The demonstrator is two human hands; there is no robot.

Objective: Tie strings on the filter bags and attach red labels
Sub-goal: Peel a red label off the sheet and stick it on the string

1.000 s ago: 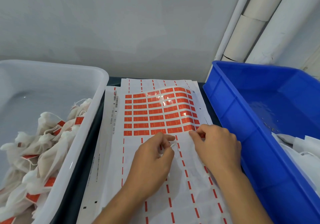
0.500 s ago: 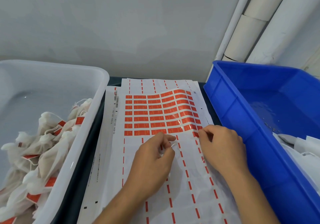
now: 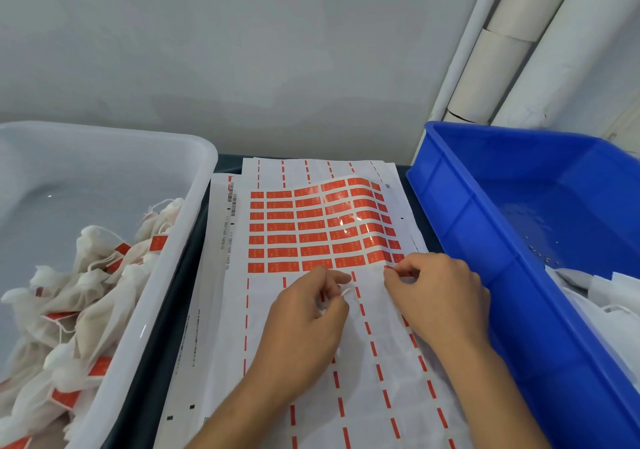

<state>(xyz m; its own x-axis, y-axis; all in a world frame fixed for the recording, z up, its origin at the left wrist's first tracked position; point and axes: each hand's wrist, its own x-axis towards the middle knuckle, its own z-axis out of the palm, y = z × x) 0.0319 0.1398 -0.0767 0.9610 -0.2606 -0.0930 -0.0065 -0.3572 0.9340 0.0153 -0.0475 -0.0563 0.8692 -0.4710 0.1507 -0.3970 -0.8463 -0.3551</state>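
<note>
Pinching a red label (image 3: 390, 268), right hand (image 3: 438, 296); left hand (image 3: 308, 324) curled around white string (image 3: 347, 292).

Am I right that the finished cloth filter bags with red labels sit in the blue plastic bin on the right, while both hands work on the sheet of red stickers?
Not quite. The head view shows the red-labelled cloth filter bags in the translucent white plastic tub on the left, not the blue plastic bin. Both the left hand and right hand do work on the sheet of red stickers.
</note>
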